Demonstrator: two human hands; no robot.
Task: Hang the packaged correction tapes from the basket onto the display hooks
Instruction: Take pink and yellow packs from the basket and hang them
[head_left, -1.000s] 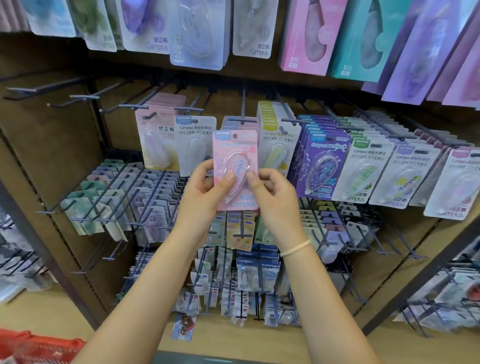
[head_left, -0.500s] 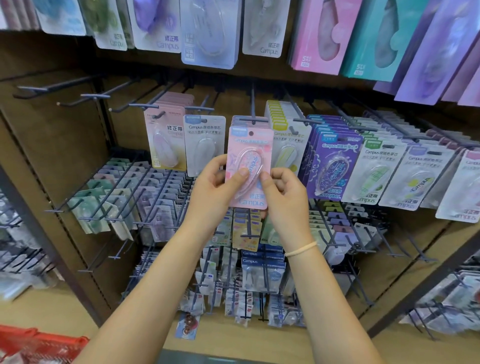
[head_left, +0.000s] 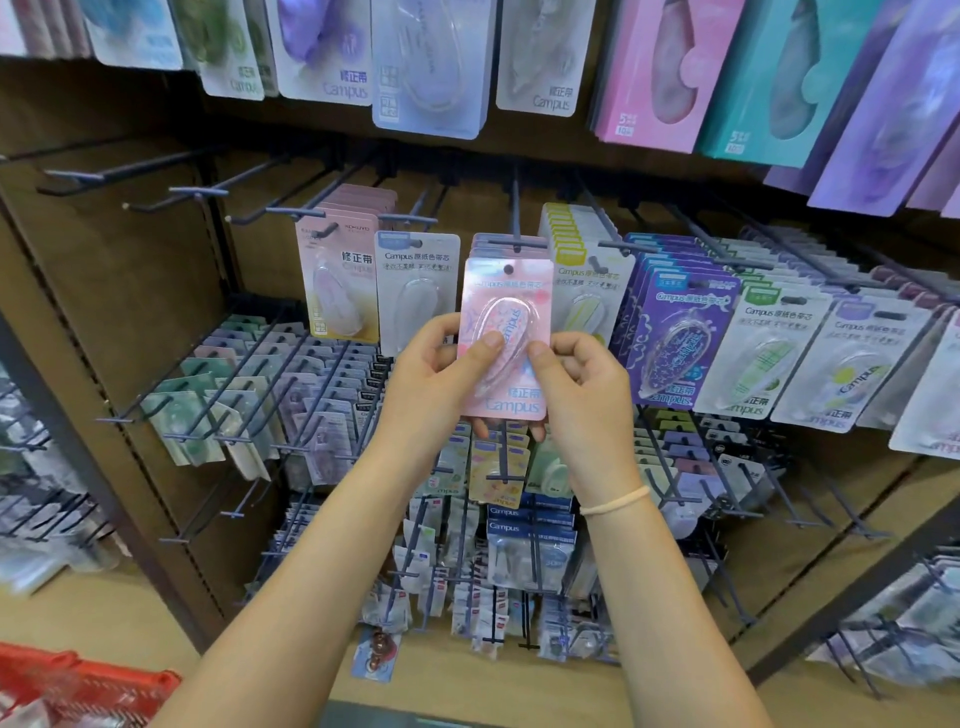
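I hold a pink packaged correction tape (head_left: 511, 296) upright in front of the shelf. My left hand (head_left: 434, 371) grips its left edge and my right hand (head_left: 579, 376) grips its right edge, both thumbs on the clear blister. Its hang hole sits just below the tip of a dark display hook (head_left: 515, 228) that carries a stack of similar pink and lilac packs. The red basket (head_left: 78, 686) is at the bottom left corner.
Neighbouring hooks hold a white pack (head_left: 415, 291), yellow packs (head_left: 587, 280) and purple packs (head_left: 680, 338). Bare hooks (head_left: 130, 176) stick out at the upper left. Lower rows of hooks are crowded with small packs. Larger packs hang along the top.
Both hands have carried the pink pack a little up and closer to the middle hook. The view has shifted slightly left.
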